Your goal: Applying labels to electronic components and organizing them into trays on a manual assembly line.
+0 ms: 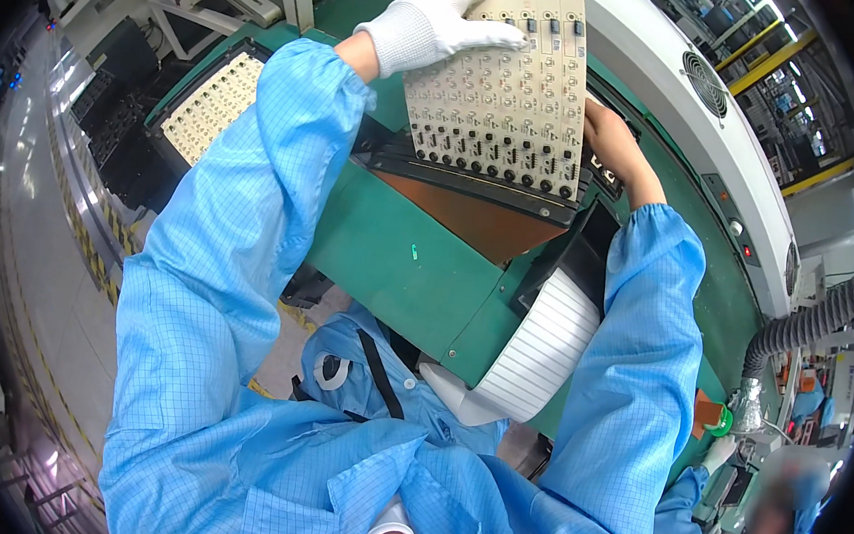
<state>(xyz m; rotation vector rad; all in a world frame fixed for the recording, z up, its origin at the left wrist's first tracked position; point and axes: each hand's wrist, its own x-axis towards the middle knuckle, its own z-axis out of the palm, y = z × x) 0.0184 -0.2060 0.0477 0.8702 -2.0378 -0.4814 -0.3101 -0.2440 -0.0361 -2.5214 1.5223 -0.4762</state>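
A large cream circuit board panel point(496, 97), with rows of small components and black round parts along its lower edge, stands tilted in front of me. My left hand point(431, 28), in a white knitted glove, grips its upper left corner, the thumb across the face. The panel's lower edge meets a black bar point(474, 185) above a brown slanted surface point(481, 221). At the panel's right edge is my bare right hand point(615, 146); its fingertips are hidden behind the panel, so its grip does not show.
Another populated panel point(214, 105) lies in a dark frame at left. A white lined paper strip point(541, 351) hangs from a black holder over the green worktop point(397, 265). A white machine housing point(680, 116) borders the right. A co-worker's blue sleeve point(687, 529) shows at lower right.
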